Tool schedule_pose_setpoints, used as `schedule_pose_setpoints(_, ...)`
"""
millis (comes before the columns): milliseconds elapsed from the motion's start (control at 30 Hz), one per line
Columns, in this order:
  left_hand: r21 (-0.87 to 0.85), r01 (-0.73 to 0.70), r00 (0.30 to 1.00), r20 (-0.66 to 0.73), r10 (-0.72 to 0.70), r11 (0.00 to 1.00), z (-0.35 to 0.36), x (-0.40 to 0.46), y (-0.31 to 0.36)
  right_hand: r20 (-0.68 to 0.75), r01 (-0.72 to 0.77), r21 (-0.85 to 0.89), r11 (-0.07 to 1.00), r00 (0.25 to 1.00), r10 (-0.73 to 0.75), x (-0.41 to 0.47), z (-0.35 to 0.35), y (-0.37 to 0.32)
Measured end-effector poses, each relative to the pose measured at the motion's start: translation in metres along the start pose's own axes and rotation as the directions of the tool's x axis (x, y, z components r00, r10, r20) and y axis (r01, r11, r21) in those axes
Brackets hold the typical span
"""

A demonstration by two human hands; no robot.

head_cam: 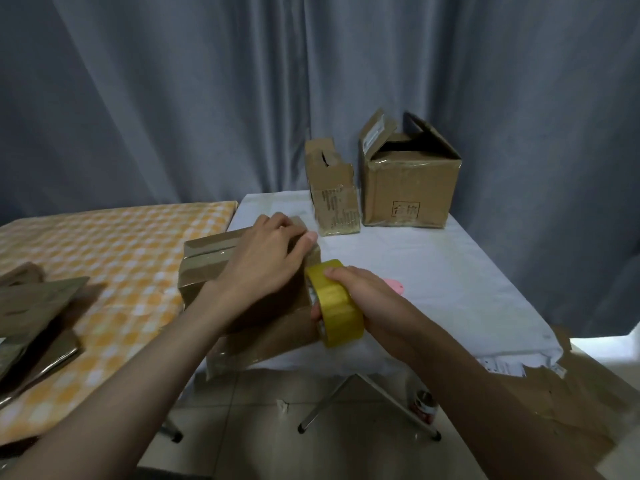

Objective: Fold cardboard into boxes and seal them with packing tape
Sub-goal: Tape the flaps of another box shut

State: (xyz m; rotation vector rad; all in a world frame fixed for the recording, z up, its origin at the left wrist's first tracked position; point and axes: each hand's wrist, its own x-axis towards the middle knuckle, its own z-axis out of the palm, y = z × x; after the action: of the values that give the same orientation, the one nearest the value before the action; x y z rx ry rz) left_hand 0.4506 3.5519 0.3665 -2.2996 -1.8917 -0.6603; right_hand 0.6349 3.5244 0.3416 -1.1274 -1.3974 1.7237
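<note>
My left hand [268,252] presses flat on the closed cardboard box [221,268] at the table edge; my right hand [360,299] grips the yellow tape roll [337,306] beside its right end. Best approach imo: keep flaps pinned, pull tape taut w/ steady tension along the seam.

Two bare forearms reach in from the near edge.
The left hand [266,261] lies flat, fingers spread and pointing far-right; the right hand [360,299], just right of it, has fingers curled in a grip.
</note>
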Motion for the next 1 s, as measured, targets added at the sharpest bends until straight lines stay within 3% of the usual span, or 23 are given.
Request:
schedule_pose_setpoints(133, 0.046, 0.083, 0.985, 0.15, -0.089, 0.995, 0.005, 0.007, -0.002, -0.02, -0.02, -0.043, 0.999, 1.0, 0.02, 0.011, 0.001, -0.002)
schedule_pose_setpoints(267, 0.1, 0.08, 0.981, 0.169, -0.097, 0.992, 0.014, 0.002, -0.005, 0.032, -0.085, 0.021, 0.996, 0.996, 0.084, 0.012, -0.007, 0.004)
schedule_pose_setpoints(333, 0.108, 0.078, 0.984, 0.15, -0.094, 0.991, 0.017, -0.001, -0.003, -0.046, -0.066, -0.009, 0.998, 0.997, 0.065, 0.014, -0.018, 0.006)
schedule_pose_setpoints(367, 0.114, 0.081, 0.985, 0.144, -0.097, 0.99, 0.018, -0.002, -0.001, -0.139, -0.031, -0.108, 0.994, 0.99, 0.016, 0.018, -0.026, 0.007)
schedule_pose_setpoints(433, 0.123, 0.088, 0.984, 0.141, -0.105, 0.989, 0.018, -0.004, 0.003, -0.31, 0.027, -0.455, 0.89, 0.932, -0.187, 0.029, -0.048, 0.011)
schedule_pose_setpoints(467, 0.126, 0.089, 0.984, 0.142, -0.107, 0.988, 0.019, -0.005, 0.005, -0.319, 0.013, -0.636, 0.771, 0.906, -0.278, 0.036, -0.059, 0.013)
schedule_pose_setpoints(533, 0.129, 0.086, 0.985, 0.137, -0.104, 0.988, 0.02, -0.006, 0.007, -0.26, -0.056, -0.844, 0.534, 0.913, -0.315, 0.047, -0.076, 0.018)
schedule_pose_setpoints(633, 0.137, 0.077, 0.991, 0.097, -0.091, 0.988, 0.023, -0.008, 0.008, -0.195, -0.061, -0.902, 0.428, 0.941, -0.278, 0.058, -0.089, 0.03)
schedule_pose_setpoints(767, 0.139, 0.077, 0.994, 0.064, -0.086, 0.987, 0.028, -0.012, 0.01, -0.17, -0.026, -0.946, 0.323, 0.89, -0.423, 0.061, -0.092, 0.045)
schedule_pose_setpoints(800, 0.136, 0.074, 0.995, 0.062, -0.083, 0.988, 0.028, -0.013, 0.01, -0.183, -0.009, -0.937, 0.349, 0.864, -0.469, 0.059, -0.091, 0.044)
schedule_pose_setpoints(933, 0.136, 0.067, 0.995, 0.063, -0.077, 0.988, 0.028, -0.013, 0.009, -0.278, 0.255, -0.695, 0.672, 0.767, -0.578, 0.049, -0.079, 0.02)
schedule_pose_setpoints(1000, 0.144, 0.069, 0.996, 0.052, -0.077, 0.987, 0.027, -0.013, 0.009, -0.272, 0.364, -0.589, 0.722, 0.751, -0.601, 0.042, -0.071, 0.005)
